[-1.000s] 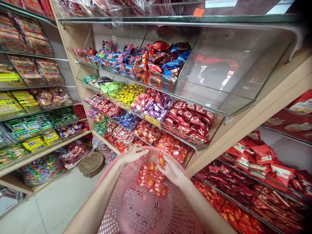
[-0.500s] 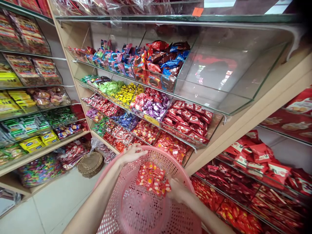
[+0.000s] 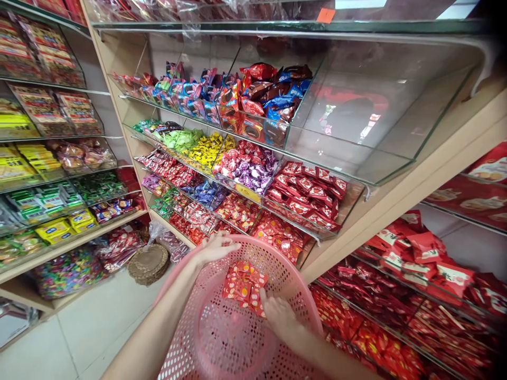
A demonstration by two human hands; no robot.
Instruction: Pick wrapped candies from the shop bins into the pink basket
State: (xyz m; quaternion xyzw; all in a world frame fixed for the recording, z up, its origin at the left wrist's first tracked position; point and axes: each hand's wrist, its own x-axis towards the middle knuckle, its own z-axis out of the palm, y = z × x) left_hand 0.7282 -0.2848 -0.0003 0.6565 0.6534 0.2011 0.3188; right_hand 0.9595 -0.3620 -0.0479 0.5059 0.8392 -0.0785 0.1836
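Left to right: woven stool point(image 3: 148, 264) on the floor point(image 3: 99, 327), off your left side, well apart from your hands. Then your left hand point(image 3: 214, 248), on the far-left edge of the pink basket point(image 3: 288, 273); fingers bent over the rim, thumb lying along it, no packet seen in that grip. Next, the red packets point(image 3: 244, 285), a small overlapping heap inside the basket, between the far rim and the middle of the bottom. Heap runs aslant, from the far-left edge side down toward the near right, so its near-right end points at your right hand point(image 3: 279, 315).

That's the relation that counts: packets lie just left of and a bit beyond the right grip, fingertips at the heap's right edge, seemingly touching. Right hand is clearly the nearer one; your left sits up on the rim, apart from the heap. Right fingers half curled, index reaching out straighter; you can't tell from here whether anything is pinched under them, the hand is slightly blurred and hides its own underside.

Beyond the far rim: shelf bin point(image 3: 277, 235) with like-looking red packets. Far right: shelf of red bags point(image 3: 423, 253), outside the basket's right edge.
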